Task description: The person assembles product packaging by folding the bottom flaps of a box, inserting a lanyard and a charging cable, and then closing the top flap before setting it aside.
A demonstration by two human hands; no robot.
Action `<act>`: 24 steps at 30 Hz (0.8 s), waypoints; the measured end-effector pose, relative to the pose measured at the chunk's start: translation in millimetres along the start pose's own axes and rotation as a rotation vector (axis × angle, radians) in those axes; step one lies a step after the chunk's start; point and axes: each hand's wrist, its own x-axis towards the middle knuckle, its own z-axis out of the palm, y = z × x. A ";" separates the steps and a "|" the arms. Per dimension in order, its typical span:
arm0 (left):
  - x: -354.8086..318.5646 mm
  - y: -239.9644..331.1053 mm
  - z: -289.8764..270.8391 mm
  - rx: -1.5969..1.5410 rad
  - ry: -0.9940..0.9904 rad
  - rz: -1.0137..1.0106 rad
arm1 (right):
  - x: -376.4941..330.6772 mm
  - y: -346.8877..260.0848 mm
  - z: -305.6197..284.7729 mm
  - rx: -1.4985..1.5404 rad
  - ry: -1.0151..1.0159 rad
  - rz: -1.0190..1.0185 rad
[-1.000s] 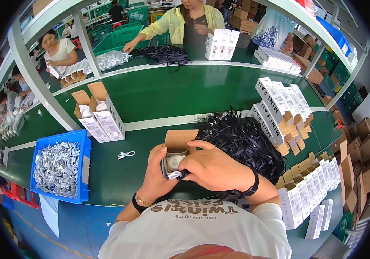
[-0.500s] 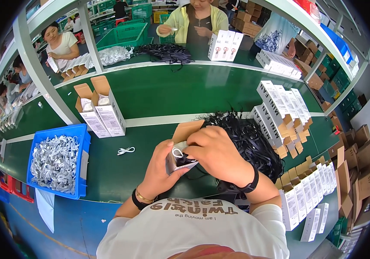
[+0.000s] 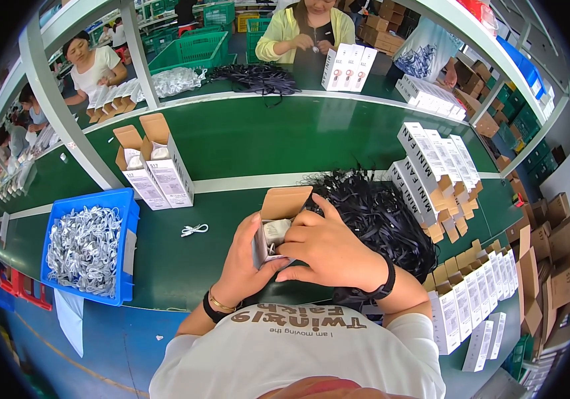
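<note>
Head view: left hand [image 3: 245, 261] grasps an open white-and-brown cardboard box [image 3: 283, 205]; right hand [image 3: 330, 251] at its three o'clock, grip unclear.

Brown-flapped box [image 3: 287, 202] at the centre, a white piece [image 3: 275, 231] inside it. Green table [image 3: 172, 266]. Toward half past eight, a blue bin [image 3: 129, 214] of white cords [image 3: 82, 253]. Half past three, black straps [image 3: 378, 226]. Six o'clock, a white shirt [image 3: 298, 362] with brown lettering [image 3: 298, 320]. Twelve, a pale yellow jacket [image 3: 275, 41].
</note>
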 end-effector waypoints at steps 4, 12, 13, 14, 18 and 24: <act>-2.8 -3.8 -1.3 -0.201 0.071 -0.098 | -1.7 3.8 12.9 0.083 0.450 -0.048; 12.0 10.2 -13.7 -0.066 -0.086 0.091 | 4.7 35.9 90.9 1.694 0.455 0.270; 13.3 10.4 -14.2 -0.099 -0.100 0.096 | 4.1 38.3 93.5 1.696 0.451 0.270; 14.8 10.2 -14.4 -0.132 -0.113 0.103 | 4.1 40.0 92.3 1.683 0.469 0.232; 17.7 8.3 -18.3 -0.172 -0.149 0.111 | 8.3 45.4 86.8 1.550 0.433 0.070; 0.3 -1.0 -4.4 -0.407 0.067 0.007 | 3.2 44.3 55.8 0.879 0.395 -0.144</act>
